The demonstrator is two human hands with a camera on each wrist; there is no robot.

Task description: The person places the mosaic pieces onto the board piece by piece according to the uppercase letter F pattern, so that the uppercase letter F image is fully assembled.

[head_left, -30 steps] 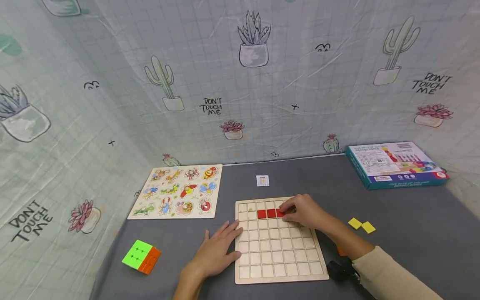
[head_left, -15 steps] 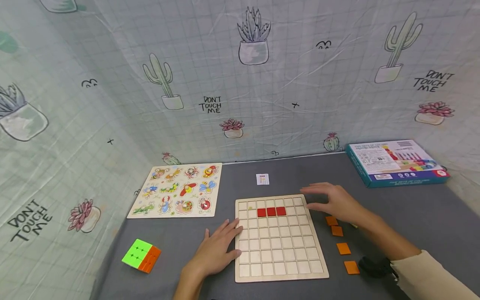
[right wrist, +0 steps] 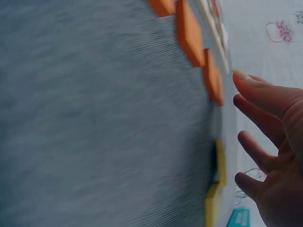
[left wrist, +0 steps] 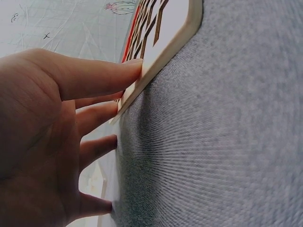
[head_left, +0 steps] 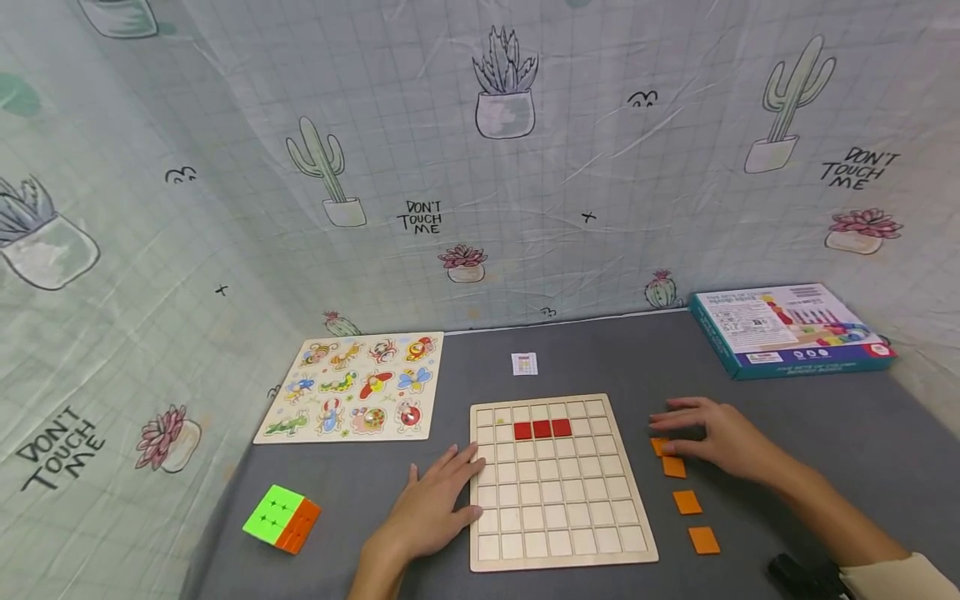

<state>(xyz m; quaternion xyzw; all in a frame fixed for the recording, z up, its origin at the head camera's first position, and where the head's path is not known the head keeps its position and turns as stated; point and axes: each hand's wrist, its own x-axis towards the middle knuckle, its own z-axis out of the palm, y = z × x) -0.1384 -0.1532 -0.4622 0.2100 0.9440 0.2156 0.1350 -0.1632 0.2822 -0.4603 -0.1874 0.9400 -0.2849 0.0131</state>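
Note:
A pale wooden grid board (head_left: 562, 518) lies on the dark grey table, with a row of red square tiles (head_left: 542, 429) near its top. My left hand (head_left: 427, 510) rests at the board's left edge, fingers spread; in the left wrist view its thumb (left wrist: 102, 78) touches the rim. Right of the board, my right hand (head_left: 716, 435) hovers with nothing held, fingers extended. Under and below it lie several orange square tiles (head_left: 687, 502). Two yellow tiles (right wrist: 221, 163) show in the right wrist view but are hidden behind the hand in the head view.
A small printed grid card (head_left: 524, 363) lies beyond the board. At the left are an insect puzzle board (head_left: 352, 387) and a green-and-orange puzzle cube (head_left: 281, 518). A teal game box (head_left: 791, 331) stands back right, before the cactus-print cloth (head_left: 525, 183).
My right hand has let go of the third red tile, left it in the row, and moved right, away from the board to the loose tiles. The left hand has stayed put.

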